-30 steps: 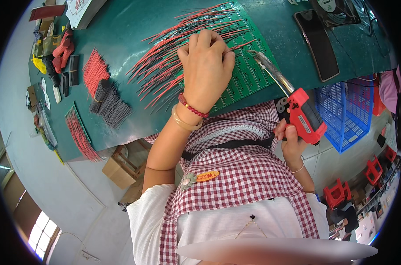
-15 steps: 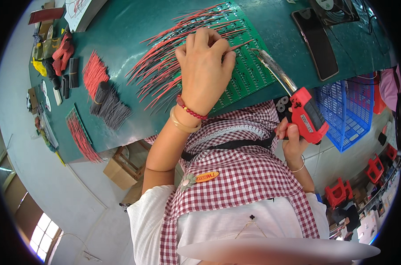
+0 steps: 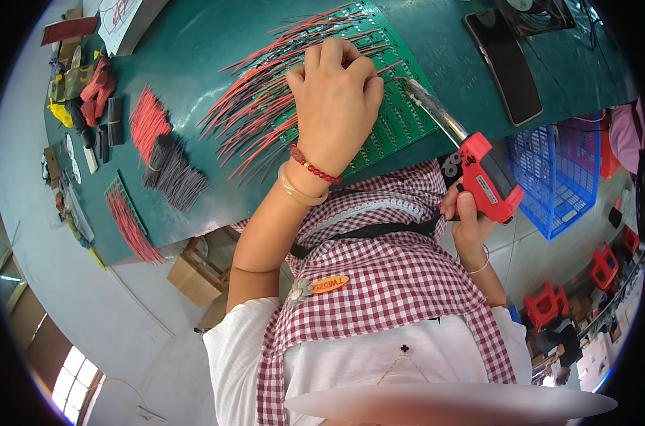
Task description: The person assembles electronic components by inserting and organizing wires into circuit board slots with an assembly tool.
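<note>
A green circuit board (image 3: 404, 117) lies on the table with rows of red and black wires (image 3: 258, 92) fanning off to its left. Over it my left hand (image 3: 337, 96) is closed, back of the hand up, its fingertips mostly hidden. A red wire (image 3: 390, 69) sticks out from between its thumb and fingers to the right. My right hand (image 3: 470, 221) grips a red soldering gun (image 3: 489, 177) at the board's right side. The gun's metal barrel points up and left, its tip close to the red wire's end; whether they touch I cannot tell.
Left of the board are bundles of red wires (image 3: 150, 121) and black wires (image 3: 177, 174), and a smaller wired board (image 3: 127, 213). A phone (image 3: 503, 67) lies at right. Beyond the table edge stands a blue plastic basket (image 3: 553, 181). Tools and gloves (image 3: 95, 92) crowd the far left.
My left hand has shifted slightly right across the board. The soldering gun stays close to the same spot by the board. The whole view has drifted a little.
</note>
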The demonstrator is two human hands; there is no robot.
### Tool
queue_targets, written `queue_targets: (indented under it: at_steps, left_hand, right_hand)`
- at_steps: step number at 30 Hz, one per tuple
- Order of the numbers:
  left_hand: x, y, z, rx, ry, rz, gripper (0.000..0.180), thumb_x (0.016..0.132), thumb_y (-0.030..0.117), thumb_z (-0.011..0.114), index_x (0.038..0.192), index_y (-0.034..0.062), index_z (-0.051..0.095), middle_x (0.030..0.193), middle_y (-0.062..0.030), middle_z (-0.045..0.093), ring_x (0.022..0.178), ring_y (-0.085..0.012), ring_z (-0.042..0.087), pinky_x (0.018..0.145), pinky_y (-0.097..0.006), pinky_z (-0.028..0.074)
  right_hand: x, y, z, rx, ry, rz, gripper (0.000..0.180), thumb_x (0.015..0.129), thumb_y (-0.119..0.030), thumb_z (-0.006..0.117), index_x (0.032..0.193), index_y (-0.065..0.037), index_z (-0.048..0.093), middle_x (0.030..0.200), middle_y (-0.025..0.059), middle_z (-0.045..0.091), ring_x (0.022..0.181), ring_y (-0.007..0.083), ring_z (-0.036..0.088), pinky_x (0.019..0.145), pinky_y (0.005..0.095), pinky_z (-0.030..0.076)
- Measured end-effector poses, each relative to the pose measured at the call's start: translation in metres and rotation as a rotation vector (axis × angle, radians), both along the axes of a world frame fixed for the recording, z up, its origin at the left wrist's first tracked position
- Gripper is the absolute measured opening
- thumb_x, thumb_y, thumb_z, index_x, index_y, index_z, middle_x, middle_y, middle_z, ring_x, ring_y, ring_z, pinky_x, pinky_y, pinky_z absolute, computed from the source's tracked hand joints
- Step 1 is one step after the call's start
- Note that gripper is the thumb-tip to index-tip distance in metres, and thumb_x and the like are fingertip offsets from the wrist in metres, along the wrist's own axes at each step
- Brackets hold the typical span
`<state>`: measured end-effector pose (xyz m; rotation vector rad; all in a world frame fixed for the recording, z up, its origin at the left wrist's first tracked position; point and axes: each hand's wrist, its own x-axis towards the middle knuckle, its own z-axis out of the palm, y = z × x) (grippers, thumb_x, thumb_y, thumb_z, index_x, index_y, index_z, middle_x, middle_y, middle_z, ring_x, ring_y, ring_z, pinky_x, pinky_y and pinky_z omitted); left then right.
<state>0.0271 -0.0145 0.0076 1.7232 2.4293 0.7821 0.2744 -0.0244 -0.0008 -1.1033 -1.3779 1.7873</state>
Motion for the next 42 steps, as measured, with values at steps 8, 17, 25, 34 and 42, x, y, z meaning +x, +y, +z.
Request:
queue_targets:
  at_steps: [8,17,25,34,42]
  left_hand:
    - [0.002,0.001,0.000,-0.005,0.019,0.002,0.006,0.071,0.015,0.063,0.072,0.0087,0.064,0.090,-0.0031,0.052,0.089,-0.0229,0.046,0.071,-0.039,0.032]
    - [0.003,0.000,0.006,-0.054,0.020,0.023,0.010,0.072,0.018,0.066,0.072,0.0082,0.064,0.092,-0.0027,0.055,0.091,-0.0224,0.049,0.076,-0.040,0.034]
    - [-0.004,0.005,0.017,0.088,-0.078,-0.054,0.009,0.076,0.010,0.064,0.082,0.0039,0.065,0.081,-0.0078,0.058,0.069,-0.0232,0.056,0.062,-0.034,0.043]
    - [0.000,0.013,0.004,-0.069,-0.193,-0.083,0.006,0.076,0.012,0.059,0.072,0.0079,0.059,0.067,-0.0061,0.055,0.069,-0.0248,0.055,0.063,-0.037,0.035]
    - [-0.001,0.017,0.004,-0.056,-0.156,-0.109,0.008,0.074,0.011,0.059,0.069,0.0044,0.059,0.064,-0.0078,0.057,0.061,-0.0243,0.056,0.057,-0.036,0.039]
  right_hand:
    - [0.000,-0.003,0.000,0.030,0.050,-0.028,0.040,0.091,-0.025,0.049,0.120,0.002,0.041,0.064,0.0059,0.048,0.051,0.0108,0.043,0.049,0.0262,0.040]
    - [0.001,0.001,0.000,0.049,0.057,-0.004,0.041,0.092,-0.026,0.049,0.121,0.002,0.040,0.066,0.0065,0.048,0.051,0.0106,0.043,0.048,0.0260,0.040]
    - [0.004,0.007,-0.001,0.076,0.068,-0.092,0.042,0.091,-0.027,0.050,0.119,0.003,0.041,0.066,0.0068,0.049,0.049,0.0109,0.043,0.046,0.0260,0.039]
    - [0.007,0.006,-0.005,0.042,0.044,-0.055,0.040,0.092,-0.025,0.049,0.120,0.003,0.041,0.063,0.0063,0.047,0.049,0.0111,0.043,0.048,0.0260,0.039]
    - [0.006,0.007,-0.006,0.024,0.051,-0.048,0.041,0.092,-0.025,0.049,0.121,0.003,0.040,0.061,0.0057,0.046,0.050,0.0111,0.042,0.049,0.0263,0.039]
